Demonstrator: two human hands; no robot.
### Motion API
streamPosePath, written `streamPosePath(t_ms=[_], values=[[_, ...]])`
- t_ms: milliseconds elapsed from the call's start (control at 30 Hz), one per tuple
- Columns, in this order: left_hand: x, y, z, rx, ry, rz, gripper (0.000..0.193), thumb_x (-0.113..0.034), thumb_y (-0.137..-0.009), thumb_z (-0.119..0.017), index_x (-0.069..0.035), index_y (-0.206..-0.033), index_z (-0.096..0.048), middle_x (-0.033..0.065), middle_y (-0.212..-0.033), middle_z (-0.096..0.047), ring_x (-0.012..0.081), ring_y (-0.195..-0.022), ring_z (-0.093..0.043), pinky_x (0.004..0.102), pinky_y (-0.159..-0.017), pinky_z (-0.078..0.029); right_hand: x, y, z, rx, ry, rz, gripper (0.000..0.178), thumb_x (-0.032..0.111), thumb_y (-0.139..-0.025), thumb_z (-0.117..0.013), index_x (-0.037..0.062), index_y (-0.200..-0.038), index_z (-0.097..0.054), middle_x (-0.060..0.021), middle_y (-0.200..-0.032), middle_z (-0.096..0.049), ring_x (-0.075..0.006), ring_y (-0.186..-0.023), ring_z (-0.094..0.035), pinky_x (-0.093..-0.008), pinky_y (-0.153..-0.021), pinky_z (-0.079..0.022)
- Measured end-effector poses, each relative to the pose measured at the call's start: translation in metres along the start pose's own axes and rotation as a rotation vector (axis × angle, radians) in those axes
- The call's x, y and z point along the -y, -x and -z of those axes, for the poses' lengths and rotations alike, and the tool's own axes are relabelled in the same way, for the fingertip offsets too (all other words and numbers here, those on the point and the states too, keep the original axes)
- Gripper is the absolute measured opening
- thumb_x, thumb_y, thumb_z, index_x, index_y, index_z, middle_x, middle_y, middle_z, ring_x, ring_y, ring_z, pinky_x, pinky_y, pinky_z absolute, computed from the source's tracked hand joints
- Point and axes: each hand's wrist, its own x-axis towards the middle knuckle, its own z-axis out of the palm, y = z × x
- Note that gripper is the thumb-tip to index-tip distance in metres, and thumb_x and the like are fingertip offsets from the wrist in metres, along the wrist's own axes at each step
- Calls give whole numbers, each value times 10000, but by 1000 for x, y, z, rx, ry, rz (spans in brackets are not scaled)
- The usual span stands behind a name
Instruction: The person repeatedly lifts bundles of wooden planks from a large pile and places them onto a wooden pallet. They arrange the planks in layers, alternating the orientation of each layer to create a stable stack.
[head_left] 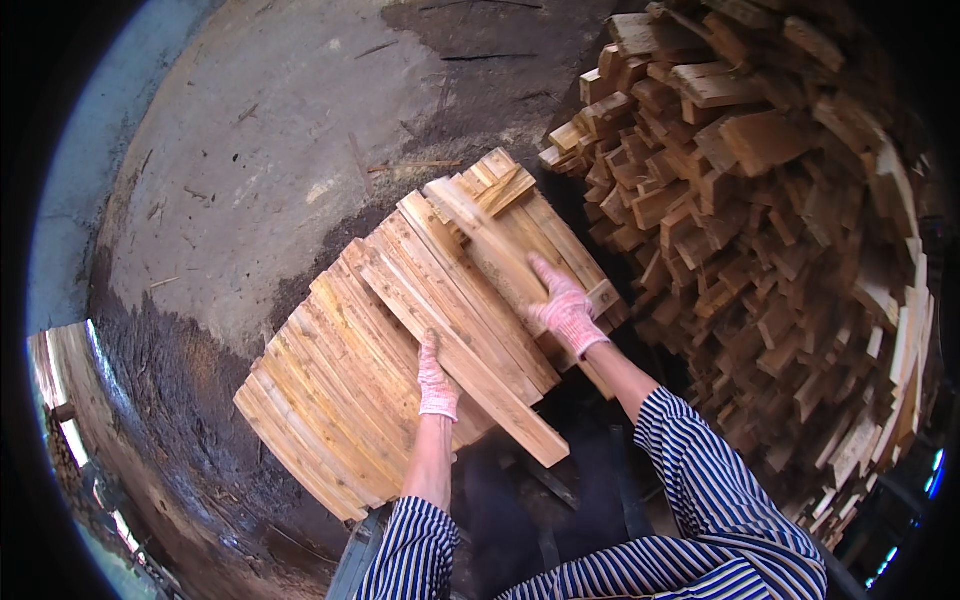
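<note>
One long, pale wooden plank (490,385) lies atop a row of tan wooden slats (330,400), touching the pink-gloved left hand (436,385). The pink-gloved right hand (565,308) meets one blurred plank (480,228). Neither grip can be told. One brown wood pile (720,240) stands right.

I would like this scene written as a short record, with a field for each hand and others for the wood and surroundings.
Left hand: gloved, against a loose plank; grip unclear
Right hand: gloved, at a blurred plank; grip unclear
Sleeves: striped, dark and white
Row: planks side by side
Pile: many wood pieces, at right
Floor: grey, dark patches
</note>
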Motion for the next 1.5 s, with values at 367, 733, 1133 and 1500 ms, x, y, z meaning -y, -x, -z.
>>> streamPosePath(t_ms=[367, 733, 1133, 1500], values=[[4, 2, -75, -296, -300, -220, 710, -287, -890, -783, -3, -1439, -434, 98, -1283, -607, 222, -1171, -573, 384, -1034, -463, -7, -6, -63, -54, 433, 226, 825, 630, -912, -536, 174, -1568, -329, -255, -1591, -291, -396, -1448, -335, -485, -1185, -294], [-25, -29, -84, 3, -2234, -148, 1524, -617, -546, -901, 37, -1582, 5, 306, -1645, -8, 448, -1531, 72, 580, -1217, 7, -32, -74, 28, -133, 214, 74, 706, 390, -831, -746, 295, -1483, -491, -218, -1437, -500, -409, -1309, -481, -434, -1093, -419], [-73, -44, -109, 319, -1942, -102, 1241, -521, -685, -865, 40, -1552, -177, 310, -1513, -314, 409, -1416, -302, 459, -1155, -252, -35, 18, -21, -193, 311, 161, 806, 518, -880, -627, 242, -1573, -322, -260, -1624, -204, -448, -1457, -290, -545, -1183, -263], [-102, 264, -510, 879, -928, -1167, 652, -162, -923, -728, 43, -1469, -435, 233, -1486, -488, 343, -1393, -453, 430, -1171, -349, -29, 261, 90, -120, -203, -30, 831, 564, -932, -563, 220, -1601, -210, -205, -1634, -255, -364, -1464, -349, -461, -1126, -384]])
